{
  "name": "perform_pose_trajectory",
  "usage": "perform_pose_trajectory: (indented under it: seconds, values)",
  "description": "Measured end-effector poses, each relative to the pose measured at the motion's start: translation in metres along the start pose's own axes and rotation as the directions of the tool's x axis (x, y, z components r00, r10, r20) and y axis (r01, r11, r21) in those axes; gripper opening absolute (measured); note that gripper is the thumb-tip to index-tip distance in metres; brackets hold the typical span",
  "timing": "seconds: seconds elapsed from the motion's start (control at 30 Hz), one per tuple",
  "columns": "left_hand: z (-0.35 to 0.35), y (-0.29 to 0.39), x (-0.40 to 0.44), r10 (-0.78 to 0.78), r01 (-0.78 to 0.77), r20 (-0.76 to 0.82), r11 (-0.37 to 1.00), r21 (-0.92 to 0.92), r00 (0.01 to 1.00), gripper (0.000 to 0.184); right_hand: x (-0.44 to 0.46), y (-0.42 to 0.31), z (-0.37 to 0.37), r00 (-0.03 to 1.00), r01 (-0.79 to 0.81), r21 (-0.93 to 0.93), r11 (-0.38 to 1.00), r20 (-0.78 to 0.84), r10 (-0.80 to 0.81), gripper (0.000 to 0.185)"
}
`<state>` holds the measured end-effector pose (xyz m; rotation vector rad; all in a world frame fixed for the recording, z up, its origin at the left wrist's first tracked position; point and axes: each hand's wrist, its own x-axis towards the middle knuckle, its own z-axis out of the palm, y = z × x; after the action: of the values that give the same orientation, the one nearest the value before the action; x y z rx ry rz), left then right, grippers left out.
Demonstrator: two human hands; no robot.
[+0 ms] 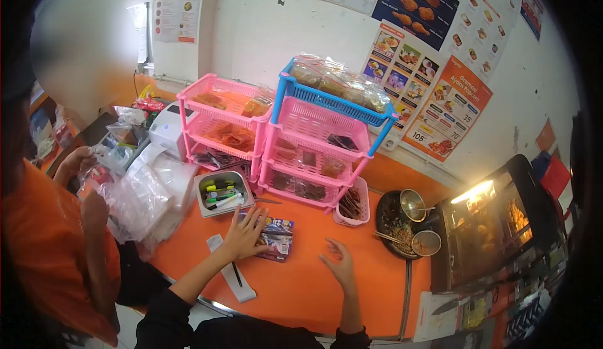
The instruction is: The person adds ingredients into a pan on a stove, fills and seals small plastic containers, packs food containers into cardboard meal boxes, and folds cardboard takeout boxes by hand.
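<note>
My left hand [247,233] lies with fingers spread over the left part of a flat blue printed package [281,235] on the orange table, hiding some of it. To the right of the package, my right hand [341,264] hovers with fingers curved and apart, holding nothing. Below my left wrist is a long white paper slip [242,290], with a dark pen [237,273] lying on it. Just behind my left hand stands a metal tray [207,213] containing several markers [220,194].
Pink racks [270,173] and a blue-topped shelf hold bagged goods along the wall. A pink basket [352,218], a black pan [384,214] with bowls, and a lit display warmer [487,223] stand right. At left, a co-worker in orange [53,248] handles plastic bags [151,192].
</note>
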<state>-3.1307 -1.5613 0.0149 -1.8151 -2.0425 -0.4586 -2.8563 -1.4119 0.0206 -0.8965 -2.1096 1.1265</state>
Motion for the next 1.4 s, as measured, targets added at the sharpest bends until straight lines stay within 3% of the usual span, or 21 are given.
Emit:
perform_pose_trajectory:
  seconds: [0.07, 0.17, 0.2, 0.3, 0.4, 0.47, 0.53, 0.57, 0.6, 0.73, 0.87, 0.93, 1.13, 1.23, 1.3, 1.4]
  values:
    - [-0.033, 0.014, 0.001, -0.059, 0.059, -0.064, 0.998, 0.009, 0.996, 0.089, -0.012, -0.007, -0.013, 0.999, 0.0, 0.077, 0.997, -0.049, 0.004, 0.042]
    - [-0.07, 0.042, -0.026, -0.23, 0.209, -0.134, 0.966, -0.153, 0.964, 0.083, -0.033, -0.01, -0.022, 0.987, 0.049, 0.188, 0.981, -0.163, -0.018, 0.026]
    - [-0.077, 0.055, -0.043, -0.253, 0.206, -0.231, 0.956, -0.207, 0.94, 0.072, -0.039, -0.013, -0.02, 0.977, 0.065, 0.178, 0.982, -0.21, -0.027, 0.022]
    - [-0.038, 0.098, -0.138, -0.318, 0.227, -0.307, 0.927, -0.297, 0.897, 0.049, -0.061, -0.017, 0.0, 0.957, 0.151, 0.113, 0.982, -0.264, -0.117, 0.011]
    - [-0.019, 0.165, -0.226, -0.428, 0.327, -0.234, 0.87, -0.37, 0.873, 0.033, -0.101, 0.006, 0.037, 0.972, 0.215, 0.195, 0.957, 0.055, -0.229, 0.009]
    - [-0.022, 0.204, -0.272, -0.453, 0.408, -0.015, 0.817, -0.407, 0.891, 0.03, -0.124, 0.014, 0.047, 0.927, 0.234, 0.261, 0.937, 0.231, -0.296, 0.008]
    - [-0.03, 0.238, -0.286, -0.626, 0.538, -0.016, 0.682, -0.495, 0.78, 0.03, -0.138, 0.019, 0.051, 0.867, 0.283, 0.27, 0.92, 0.339, -0.366, 0.009]
    - [-0.034, 0.252, -0.291, -0.704, 0.589, -0.01, 0.601, -0.54, 0.71, 0.03, -0.14, 0.018, 0.049, 0.849, 0.279, 0.274, 0.921, 0.378, -0.37, 0.009]
    - [-0.04, 0.262, -0.29, -0.674, 0.592, -0.03, 0.668, -0.45, 0.738, 0.029, -0.142, 0.014, 0.044, 0.829, 0.274, 0.275, 0.921, 0.418, -0.372, 0.009]
    - [-0.031, 0.306, -0.301, -0.64, 0.602, 0.07, 0.673, -0.429, 0.765, 0.028, -0.143, 0.01, 0.042, 0.729, 0.327, 0.344, 0.88, 0.5, -0.467, 0.01]
    - [-0.02, 0.337, -0.313, -0.745, 0.64, -0.127, 0.637, -0.43, 0.655, 0.026, -0.145, 0.004, 0.05, 0.652, 0.367, 0.414, 0.833, 0.524, -0.548, 0.01]
    - [-0.016, 0.344, -0.311, -0.778, 0.66, -0.192, 0.615, -0.432, 0.599, 0.027, -0.154, 0.001, 0.058, 0.639, 0.32, 0.46, 0.828, 0.541, -0.547, 0.01]
    - [-0.02, 0.348, -0.294, -0.783, 0.691, -0.202, 0.616, -0.378, 0.588, 0.019, -0.171, -0.007, 0.055, 0.543, 0.372, 0.511, 0.775, 0.557, -0.628, 0.01]
    - [-0.017, 0.326, -0.27, -0.863, 0.757, -0.281, 0.504, -0.415, 0.42, 0.017, -0.165, 0.006, 0.051, 0.562, 0.35, 0.484, 0.802, 0.576, -0.593, 0.011]
    - [-0.018, 0.296, -0.24, -0.916, 0.744, -0.286, 0.396, -0.539, 0.281, 0.016, -0.158, 0.021, 0.057, 0.619, 0.358, 0.397, 0.845, 0.577, -0.533, 0.011]
    - [0.009, 0.232, -0.217, -0.985, 0.635, -0.08, 0.159, -0.756, 0.152, 0.028, -0.135, 0.042, 0.082, 0.731, 0.426, 0.099, 0.899, 0.549, -0.407, 0.02]
